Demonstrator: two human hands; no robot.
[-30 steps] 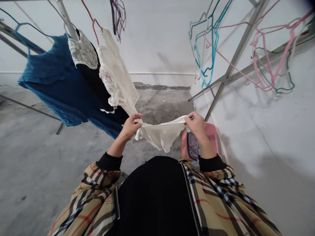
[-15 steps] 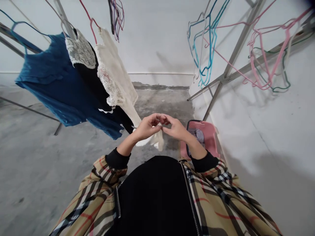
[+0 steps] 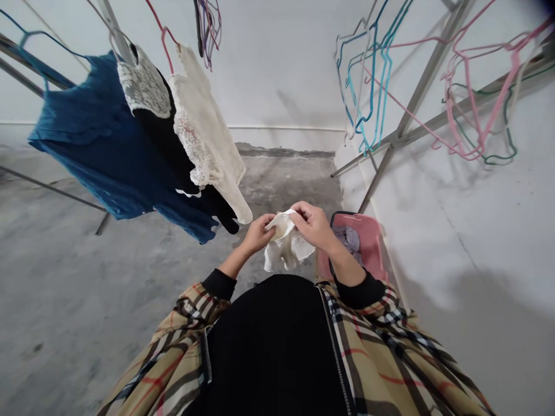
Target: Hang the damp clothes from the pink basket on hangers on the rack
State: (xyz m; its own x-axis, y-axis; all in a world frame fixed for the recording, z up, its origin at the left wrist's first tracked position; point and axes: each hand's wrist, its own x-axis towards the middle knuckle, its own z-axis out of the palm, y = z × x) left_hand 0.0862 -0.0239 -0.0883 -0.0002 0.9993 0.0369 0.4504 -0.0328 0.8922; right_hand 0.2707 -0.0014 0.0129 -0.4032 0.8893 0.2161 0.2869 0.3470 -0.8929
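Note:
A small cream knit garment (image 3: 285,248) is bunched between my two hands in front of my chest. My left hand (image 3: 257,233) pinches its left side with closed fingers. My right hand (image 3: 315,225) grips its upper right part, fingers curled over the fabric. The lower part of the cloth hangs loose below my hands. A pink laundry basket (image 3: 368,242) with grey clothing inside stands on the floor just right of my right wrist.
A blue top (image 3: 104,150), a black garment with a lace collar (image 3: 145,92) and a cream lace top (image 3: 208,138) hang on a rack at the left. Several bare pink, blue and green hangers (image 3: 468,98) hang from a metal rack by the white wall on the right. The floor is concrete.
A second ago the garment was stretched wide between my hands. My hands came together and folded it, and now hold it bunched close to my chest.

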